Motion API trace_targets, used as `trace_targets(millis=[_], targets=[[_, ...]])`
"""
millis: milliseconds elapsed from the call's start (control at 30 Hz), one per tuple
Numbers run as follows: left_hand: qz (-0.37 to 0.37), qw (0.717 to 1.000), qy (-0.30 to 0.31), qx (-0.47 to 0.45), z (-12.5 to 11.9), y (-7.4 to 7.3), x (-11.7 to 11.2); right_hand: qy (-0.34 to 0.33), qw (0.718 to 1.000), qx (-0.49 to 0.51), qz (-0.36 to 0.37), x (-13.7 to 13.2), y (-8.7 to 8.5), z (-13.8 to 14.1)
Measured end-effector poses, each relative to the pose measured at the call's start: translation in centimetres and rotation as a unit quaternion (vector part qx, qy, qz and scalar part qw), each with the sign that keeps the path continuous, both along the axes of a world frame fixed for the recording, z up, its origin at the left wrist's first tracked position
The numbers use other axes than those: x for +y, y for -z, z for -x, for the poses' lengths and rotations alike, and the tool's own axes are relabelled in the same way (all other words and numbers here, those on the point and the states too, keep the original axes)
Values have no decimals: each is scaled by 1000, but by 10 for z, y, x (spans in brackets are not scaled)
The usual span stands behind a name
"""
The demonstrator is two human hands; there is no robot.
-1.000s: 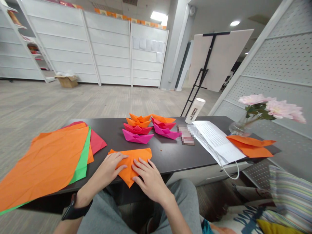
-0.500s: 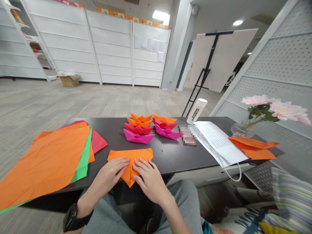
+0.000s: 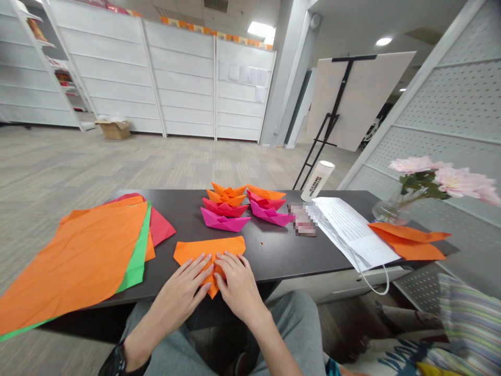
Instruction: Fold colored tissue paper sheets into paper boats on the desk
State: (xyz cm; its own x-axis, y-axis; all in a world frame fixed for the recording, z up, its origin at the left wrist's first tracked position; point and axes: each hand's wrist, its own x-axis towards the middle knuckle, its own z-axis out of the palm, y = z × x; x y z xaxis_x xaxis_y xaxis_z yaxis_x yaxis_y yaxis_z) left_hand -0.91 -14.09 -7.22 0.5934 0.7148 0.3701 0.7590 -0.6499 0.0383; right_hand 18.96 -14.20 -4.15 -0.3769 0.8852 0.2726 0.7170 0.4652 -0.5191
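A folded piece of orange paper [image 3: 209, 246] lies at the table's front edge, its pointed end toward me. My left hand [image 3: 187, 282] presses on its left half with fingers stretched out. On the right half lies my right hand [image 3: 237, 282], fingers also extended and flat. The two hands almost meet at the middle crease and cover much of the lower part. Just beyond stand folded paper boats in two columns: a magenta boat [image 3: 225, 220], a red boat [image 3: 225, 208] and orange boats [image 3: 227, 196] on the left, a magenta boat [image 3: 270, 214] among those on the right.
Large orange sheets [image 3: 94, 250] with green and red ones beneath overhang the table [image 3: 274, 256] at left. To the right are a printed paper [image 3: 348, 230] with a white cable, a white cylinder [image 3: 318, 181], folded orange paper [image 3: 415, 245] and a flower vase [image 3: 389, 210].
My left hand has slid right and inward over the folded orange paper, closer to the middle crease. My right hand has shifted slightly inward. The view has moved a little.
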Motion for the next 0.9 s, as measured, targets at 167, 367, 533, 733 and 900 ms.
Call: trace_targets(millis=[167, 367, 533, 733, 900], targets=[[-14, 999, -10, 32, -2, 1, 3, 6, 999, -37, -3, -3, 1, 4], [-52, 998, -6, 43, -4, 3, 1, -13, 998, -59, 0, -4, -4, 2], [-63, 997, 23, 45, -1, -1, 1, -65, 995, -82, -9, 0, -5, -1], [-43, 999, -5, 14, -7, -3, 1, -81, 992, -100, -6, 0, -4, -2], [-30, 999, -33, 7, -7, 1, 2, -65, 994, -92, 11, 1, -4, -2]])
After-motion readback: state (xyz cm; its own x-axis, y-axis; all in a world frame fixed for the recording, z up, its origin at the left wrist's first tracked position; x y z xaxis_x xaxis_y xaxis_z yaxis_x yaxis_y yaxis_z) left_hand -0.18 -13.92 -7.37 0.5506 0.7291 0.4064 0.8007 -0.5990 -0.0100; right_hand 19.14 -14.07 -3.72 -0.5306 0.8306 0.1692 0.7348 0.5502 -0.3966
